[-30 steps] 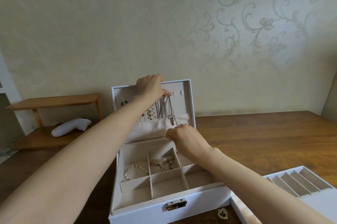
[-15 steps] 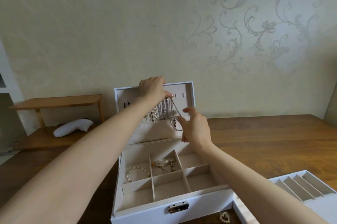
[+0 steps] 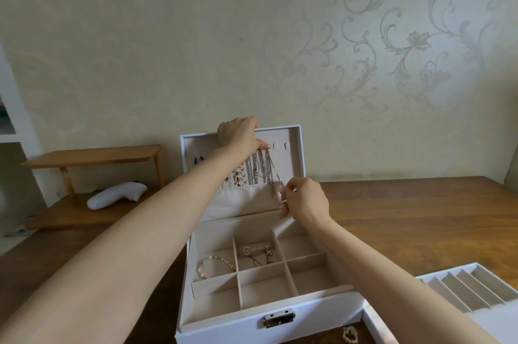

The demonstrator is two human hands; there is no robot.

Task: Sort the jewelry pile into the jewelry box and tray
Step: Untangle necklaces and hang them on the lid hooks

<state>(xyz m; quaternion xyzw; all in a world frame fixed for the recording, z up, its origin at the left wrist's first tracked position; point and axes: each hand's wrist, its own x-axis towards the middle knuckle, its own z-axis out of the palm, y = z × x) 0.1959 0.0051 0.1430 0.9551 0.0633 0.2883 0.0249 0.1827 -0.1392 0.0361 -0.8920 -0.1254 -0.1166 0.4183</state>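
A white jewelry box (image 3: 308, 313) stands open on the wooden table, its lid upright. My left hand (image 3: 241, 134) grips the lid's top edge, thumb by the hooks. Several silver chains and a silver necklace (image 3: 270, 172) hang from those hooks. My right hand (image 3: 304, 199) pinches the lower end of the silver necklace above the lid's cloth pocket (image 3: 246, 200). A pearl bracelet (image 3: 214, 266) lies in the left compartment, and gold pieces (image 3: 256, 251) lie in the middle one. The white tray (image 3: 459, 290) with slotted rows sits at lower right.
A small gold piece (image 3: 349, 334) lies on the table in front of the box. A wooden shelf (image 3: 92, 155) stands at the left with a white handheld device (image 3: 116, 195) under it. The wall runs close behind the box.
My right hand rose from the box's back compartments to the hanging necklace and now pinches its lower end. My left hand stayed on the lid.
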